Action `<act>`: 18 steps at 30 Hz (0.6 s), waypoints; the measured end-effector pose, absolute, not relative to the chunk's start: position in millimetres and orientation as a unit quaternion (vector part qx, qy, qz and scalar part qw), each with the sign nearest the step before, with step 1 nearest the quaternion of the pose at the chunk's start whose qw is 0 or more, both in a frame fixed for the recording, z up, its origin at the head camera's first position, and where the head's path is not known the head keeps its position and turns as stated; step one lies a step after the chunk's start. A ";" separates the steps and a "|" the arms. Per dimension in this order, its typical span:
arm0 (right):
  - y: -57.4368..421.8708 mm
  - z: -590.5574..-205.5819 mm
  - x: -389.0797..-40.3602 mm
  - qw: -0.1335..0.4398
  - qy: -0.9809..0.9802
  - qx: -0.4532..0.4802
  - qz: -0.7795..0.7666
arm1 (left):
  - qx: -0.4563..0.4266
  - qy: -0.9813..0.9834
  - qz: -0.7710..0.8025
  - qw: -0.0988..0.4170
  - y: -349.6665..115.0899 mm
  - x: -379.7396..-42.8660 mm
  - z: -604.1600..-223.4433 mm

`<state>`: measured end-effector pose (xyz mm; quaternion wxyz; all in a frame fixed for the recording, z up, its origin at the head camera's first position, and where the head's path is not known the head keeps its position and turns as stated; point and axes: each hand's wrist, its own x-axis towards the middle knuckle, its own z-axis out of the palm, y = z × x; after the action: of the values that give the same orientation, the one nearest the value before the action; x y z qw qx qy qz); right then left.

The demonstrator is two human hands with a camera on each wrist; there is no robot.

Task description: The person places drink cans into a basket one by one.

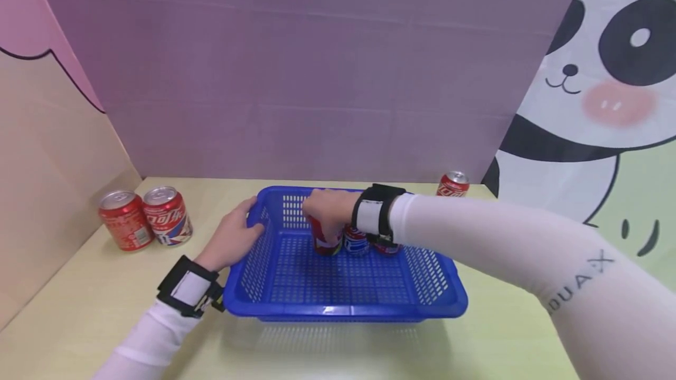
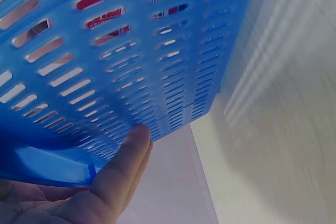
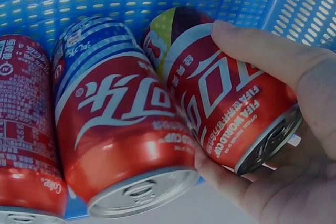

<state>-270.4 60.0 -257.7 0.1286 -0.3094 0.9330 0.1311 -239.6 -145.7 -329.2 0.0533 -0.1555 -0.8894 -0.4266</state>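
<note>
My right hand [image 1: 330, 210] grips a red metal drinks can with a yellow-green and dark base [image 3: 220, 93], inside a blue perforated plastic basket [image 1: 345, 311] on the pale worktop [image 1: 507, 327], around the middle of its width. My left hand [image 1: 232, 240] holds the basket at its left rim, thumb over the top, fingers extended along the outer wall; I only see those fingers properly from the left wrist.

In the head view my right hand covers the gripped can's top. The right wrist gives me its white lettering and part of its lid, but I can't tell whether its base touches the basket floor. Just beside it is a red can with blue-and-white stripes [image 3: 123, 108], then a red can covered in small print [image 3: 29, 124], cut off by that view's edge. Through the basket's slots, the left wrist shows me mere red slivers.

Near the worktop's left edge stand a red can with a barcode [image 1: 127, 221] and a red can with a blue-and-white pattern [image 1: 168, 219]. Toward the far right corner, a white sleeve [image 1: 475, 239] hides the lower part of another red can [image 1: 453, 185].
</note>
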 end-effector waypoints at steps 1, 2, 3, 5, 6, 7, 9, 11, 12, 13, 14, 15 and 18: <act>60.6 -258.0 -270.9 0.127 0.934 -0.307 0.129 | -0.155 -0.890 -0.426 0.054 -145.7 -239.6 -329.3; 61.2 -258.1 -271.2 0.127 0.935 -0.305 0.129 | -0.155 -0.890 -0.426 0.054 -145.6 -239.5 -329.4; 61.8 -258.0 -271.6 0.124 0.935 -0.305 0.131 | -0.155 -0.890 -0.426 0.055 -145.6 -239.6 -329.4; 63.3 -257.9 -272.4 0.116 0.932 -0.313 0.140 | -0.154 -0.889 -0.427 0.055 -145.8 -239.8 -330.0; 63.7 -257.7 -272.3 0.112 0.931 -0.316 0.147 | -0.155 -0.889 -0.427 0.055 -145.8 -239.7 -329.8; 64.0 -257.6 -272.2 0.109 0.929 -0.319 0.152 | -0.154 -0.890 -0.427 0.054 -145.9 -239.7 -329.7; 64.2 -257.5 -272.5 0.105 0.927 -0.324 0.160 | -0.154 -0.889 -0.428 0.053 -146.1 -239.7 -329.3; 64.0 -257.8 -272.4 0.104 0.927 -0.323 0.161 | -0.154 -0.888 -0.430 0.052 -146.3 -239.7 -329.0; 63.8 -258.0 -272.3 0.105 0.927 -0.322 0.161 | -0.154 -0.888 -0.431 0.052 -146.6 -239.9 -329.2; 63.9 -258.6 -272.8 0.105 0.927 -0.322 0.160 | -0.154 -0.888 -0.431 0.052 -146.9 -240.3 -329.7; 64.2 -259.2 -273.4 0.105 0.926 -0.324 0.161 | -0.154 -0.887 -0.431 0.051 -147.0 -240.5 -330.0; 65.1 -260.3 -274.4 0.103 0.925 -0.328 0.162 | -0.155 -0.888 -0.430 0.051 -147.1 -240.8 -330.3; 70.5 -263.0 -277.9 0.095 0.919 -0.346 0.162 | -0.156 -0.888 -0.430 0.049 -147.3 -240.7 -331.5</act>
<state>-277.9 70.5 -263.0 0.0953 -0.3461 0.9192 0.1619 -240.7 -147.3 -331.5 0.0492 -0.1559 -0.8881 -0.4296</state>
